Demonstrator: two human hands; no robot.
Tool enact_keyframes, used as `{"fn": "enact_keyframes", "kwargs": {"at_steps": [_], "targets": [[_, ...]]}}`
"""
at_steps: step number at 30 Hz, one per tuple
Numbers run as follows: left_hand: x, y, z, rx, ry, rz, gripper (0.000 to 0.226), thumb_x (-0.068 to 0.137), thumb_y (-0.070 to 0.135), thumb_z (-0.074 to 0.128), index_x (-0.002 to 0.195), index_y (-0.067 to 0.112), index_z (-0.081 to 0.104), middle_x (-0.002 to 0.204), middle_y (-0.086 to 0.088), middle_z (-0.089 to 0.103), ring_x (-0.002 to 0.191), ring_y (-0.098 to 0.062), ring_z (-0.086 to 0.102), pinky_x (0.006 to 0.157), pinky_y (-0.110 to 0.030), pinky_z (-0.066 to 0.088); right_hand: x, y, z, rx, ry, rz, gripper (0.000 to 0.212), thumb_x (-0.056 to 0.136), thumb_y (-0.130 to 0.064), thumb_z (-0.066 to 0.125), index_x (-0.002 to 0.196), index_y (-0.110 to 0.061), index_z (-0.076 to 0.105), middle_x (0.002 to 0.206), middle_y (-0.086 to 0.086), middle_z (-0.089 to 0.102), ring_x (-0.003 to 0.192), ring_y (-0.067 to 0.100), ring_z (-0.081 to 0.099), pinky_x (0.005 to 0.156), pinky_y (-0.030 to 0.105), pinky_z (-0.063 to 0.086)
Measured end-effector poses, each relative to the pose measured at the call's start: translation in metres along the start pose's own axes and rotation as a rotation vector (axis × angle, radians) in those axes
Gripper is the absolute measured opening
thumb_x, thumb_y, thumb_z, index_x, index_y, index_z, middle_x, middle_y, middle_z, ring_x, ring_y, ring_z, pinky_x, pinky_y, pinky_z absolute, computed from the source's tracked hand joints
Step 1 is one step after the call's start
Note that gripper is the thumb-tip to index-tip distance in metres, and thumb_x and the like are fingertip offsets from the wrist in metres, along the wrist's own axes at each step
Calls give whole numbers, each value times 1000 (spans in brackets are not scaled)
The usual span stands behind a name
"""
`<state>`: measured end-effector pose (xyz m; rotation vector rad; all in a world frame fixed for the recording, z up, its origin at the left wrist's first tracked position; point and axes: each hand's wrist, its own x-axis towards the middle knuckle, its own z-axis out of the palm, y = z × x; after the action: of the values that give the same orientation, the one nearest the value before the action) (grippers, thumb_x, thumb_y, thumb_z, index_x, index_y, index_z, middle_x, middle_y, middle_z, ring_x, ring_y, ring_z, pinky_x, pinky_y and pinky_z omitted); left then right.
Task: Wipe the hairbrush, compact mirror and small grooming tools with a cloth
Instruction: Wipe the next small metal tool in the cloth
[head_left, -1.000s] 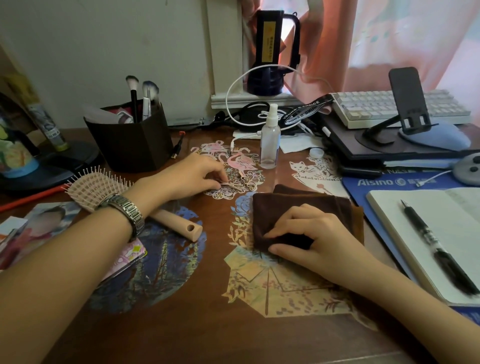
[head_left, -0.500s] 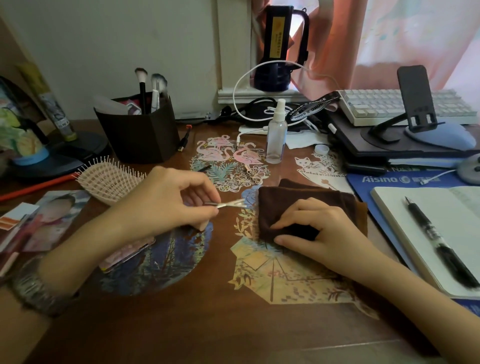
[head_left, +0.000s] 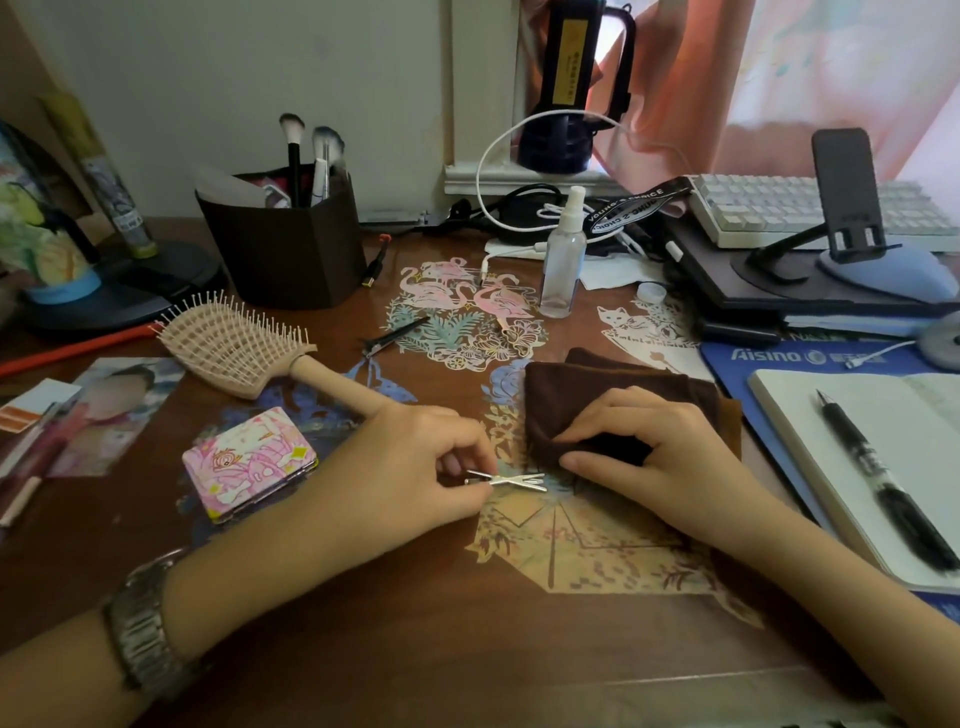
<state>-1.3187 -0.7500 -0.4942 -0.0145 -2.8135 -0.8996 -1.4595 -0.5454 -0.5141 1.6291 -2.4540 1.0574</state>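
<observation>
Both forearms reached in low over the counter (head_left: 467, 649). The left hand (head_left: 415, 467) was curled, fingertips pinching in a tight grip, a watch on that wrist. The right hand (head_left: 639, 457) lay knuckles up, fingers bent, thumb tucked under.

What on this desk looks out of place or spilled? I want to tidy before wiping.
Nothing spilled. The spray bottle stands upright with its small cap lying loose beside it. A dark hair clip lies stray on the flamingo cutout.
</observation>
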Motion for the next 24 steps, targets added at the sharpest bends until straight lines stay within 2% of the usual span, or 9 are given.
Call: {"fn": "enact_keyframes", "kwargs": {"at_steps": [4, 7, 11, 17, 24], "targets": [[1, 4, 7, 15, 31, -28, 12, 78, 28, 74, 89, 29, 71, 81, 15, 60, 87, -3, 57, 71, -13, 47, 0, 0, 0, 0, -3, -6, 21, 81, -42, 65, 97, -29, 73, 95, -20, 64, 97, 3, 60, 84, 23, 48], [1, 2, 6, -13, 39, -47, 20, 76, 30, 76, 95, 31, 69, 85, 14, 62, 89, -3, 58, 75, -12, 48, 0, 0, 0, -4, -2, -16, 21, 81, -40, 66, 97, -29, 73, 95, -19, 64, 96, 3, 60, 84, 24, 49], [-3, -3, 1, -45, 25, -59, 25, 75, 25, 78, 98, 30, 70, 88, 15, 64, 87, -3, 62, 72, -14, 52, 0, -1, 0, -1, 10, -23, 19, 81, -37, 67, 97, -28, 73, 94, -18, 65, 95, 3, 60, 82, 23, 49], [-1, -2, 2, -53, 60, -86, 18, 75, 21, 79, 92, 26, 73, 79, 15, 66, 79, 0, 64, 68, -7, 49, -1, -1, 0, 5, 18, -41, 21, 82, -38, 67, 97, -26, 74, 93, -17, 65, 93, 5, 61, 81, 24, 50], [3, 6, 6, -136, 81, -145, 18, 70, 21, 82, 86, 26, 74, 74, 13, 69, 80, 3, 65, 67, -3, 46, -3, -3, 1, -38, 9, -108, 22, 84, -40, 63, 97, -27, 75, 93, -15, 64, 89, 8, 60, 75, 29, 51]]}}
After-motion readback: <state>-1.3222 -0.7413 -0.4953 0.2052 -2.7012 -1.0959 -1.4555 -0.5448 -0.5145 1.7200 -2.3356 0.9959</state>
